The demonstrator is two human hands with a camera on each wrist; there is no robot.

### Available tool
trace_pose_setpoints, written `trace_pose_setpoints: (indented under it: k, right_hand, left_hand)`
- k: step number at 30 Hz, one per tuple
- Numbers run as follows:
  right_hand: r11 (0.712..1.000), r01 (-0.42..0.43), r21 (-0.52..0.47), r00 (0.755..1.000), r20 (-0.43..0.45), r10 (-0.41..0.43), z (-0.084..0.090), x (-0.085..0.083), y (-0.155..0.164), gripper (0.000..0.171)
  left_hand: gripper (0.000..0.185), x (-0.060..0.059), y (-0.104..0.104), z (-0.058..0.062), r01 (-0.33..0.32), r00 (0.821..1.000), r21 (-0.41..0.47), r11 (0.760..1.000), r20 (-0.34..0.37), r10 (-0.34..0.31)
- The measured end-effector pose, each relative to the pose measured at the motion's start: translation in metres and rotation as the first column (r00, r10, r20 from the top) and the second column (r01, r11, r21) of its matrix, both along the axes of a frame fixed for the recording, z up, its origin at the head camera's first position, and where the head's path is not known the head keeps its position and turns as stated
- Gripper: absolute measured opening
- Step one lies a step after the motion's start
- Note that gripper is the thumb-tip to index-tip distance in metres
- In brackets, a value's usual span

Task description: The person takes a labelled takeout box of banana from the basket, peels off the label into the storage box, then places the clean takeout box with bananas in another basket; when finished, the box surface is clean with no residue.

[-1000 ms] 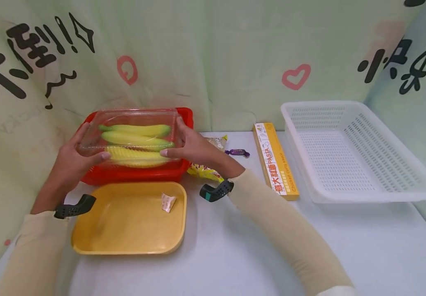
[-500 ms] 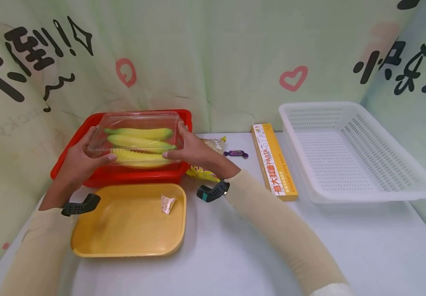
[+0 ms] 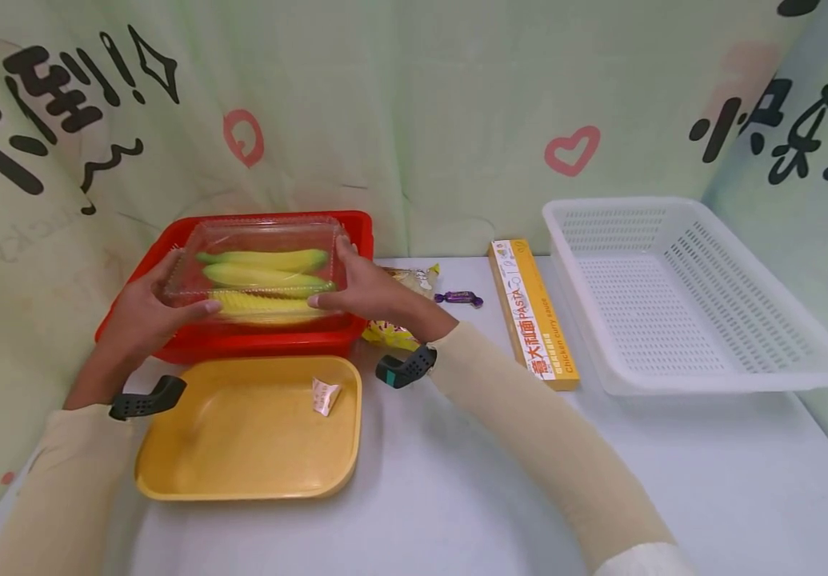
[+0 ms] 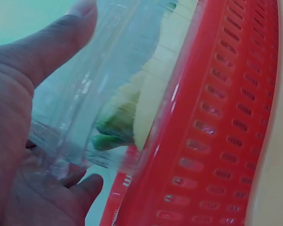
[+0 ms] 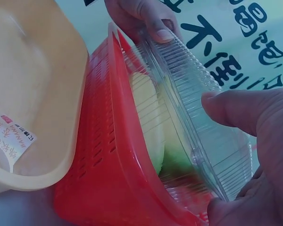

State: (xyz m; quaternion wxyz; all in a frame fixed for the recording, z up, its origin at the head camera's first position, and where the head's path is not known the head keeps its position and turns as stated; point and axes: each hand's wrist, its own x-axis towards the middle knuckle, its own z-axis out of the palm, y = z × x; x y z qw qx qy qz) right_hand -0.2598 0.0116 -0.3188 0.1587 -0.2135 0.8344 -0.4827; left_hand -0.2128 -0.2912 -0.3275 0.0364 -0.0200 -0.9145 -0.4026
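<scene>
A clear plastic box (image 3: 262, 234) sits tilted in the mouth of the red basket (image 3: 262, 346). Long yellow-green pieces shaped like bananas (image 3: 262, 278) show through its ribbed walls. My left hand (image 3: 150, 312) grips the box's left end, thumb on the near side and fingers round the end. At the opposite end my right hand (image 3: 374, 290) holds it the same way, its fingers largely hidden behind. In the right wrist view, the box's rim (image 5: 191, 136) stands above the basket's edge, with both hands on the box.
A tan tray (image 3: 248, 432) with a small wrapped packet (image 3: 325, 396) stands in front of the basket. Snack bags (image 3: 414, 280), a purple-wrapped candy (image 3: 459, 298) and a pasta box (image 3: 532, 316) lie to the right. Farther right stands a white basket (image 3: 709, 304).
Both hands have shifted the box right and slightly nearer, then a little back left. More of the red basket's left rim now shows. The grip is unchanged.
</scene>
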Motion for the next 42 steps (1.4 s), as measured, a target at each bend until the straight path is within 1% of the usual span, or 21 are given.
trace_pose_setpoints:
  k: [4,10,18,23,29,34,37,39,42]
  right_hand:
    - [0.999,0.012,0.029,1.0,0.005,-0.012,-0.0014,0.0003,-0.0004,0.109]
    - [0.998,0.018,0.052,0.999,0.029,-0.019,-0.0034,-0.0002,-0.0016,0.109]
    - [0.998,-0.003,0.057,1.0,-0.027,0.004,-0.0008,-0.0017,-0.0036,0.106]
    - [0.996,-0.016,0.09,0.999,-0.047,0.021,-0.0032,-0.0041,-0.0056,0.104]
    - [0.993,-0.027,0.117,0.997,-0.065,0.035,-0.004,-0.0019,-0.0065,0.109]
    - [0.989,-0.035,0.146,0.996,-0.071,0.046,-0.0022,0.0003,-0.007,0.111]
    - [0.988,-0.045,0.151,0.997,-0.06,0.055,-0.0007,0.0006,-0.0072,0.109]
    - [0.989,-0.059,0.133,0.997,-0.044,0.065,0.0,0.0009,-0.0071,0.106]
    - [0.987,-0.062,0.146,0.996,-0.053,0.07,0.0014,0.001,-0.0077,0.102]
  left_hand:
    - [0.1,-0.0018,-0.0002,-0.0004,0.006,1.0,-0.049,0.999,-0.004,-0.007]
    - [0.104,-0.0035,-0.0013,-0.0022,0.008,1.0,-0.059,0.998,0.027,-0.007]
    - [0.104,-0.0042,-0.0036,-0.0013,0.011,0.999,-0.046,0.999,0.032,-0.01]
    - [0.107,-0.0054,-0.0052,-0.0011,0.018,0.999,-0.058,0.998,0.046,-0.015]
    - [0.106,-0.0073,-0.0065,-0.0032,0.049,0.996,-0.085,0.995,0.078,-0.043]
    - [0.105,-0.0069,-0.0063,-0.0045,0.062,0.995,-0.076,0.995,0.083,-0.056]
    - [0.105,-0.0053,-0.0066,-0.0059,0.071,0.995,-0.079,0.994,0.082,-0.064]
    - [0.104,-0.0047,-0.0064,-0.0065,0.084,0.994,-0.082,0.993,0.082,-0.077]
    - [0.103,-0.0052,-0.0064,-0.0066,0.112,0.991,-0.094,0.989,0.083,-0.104]
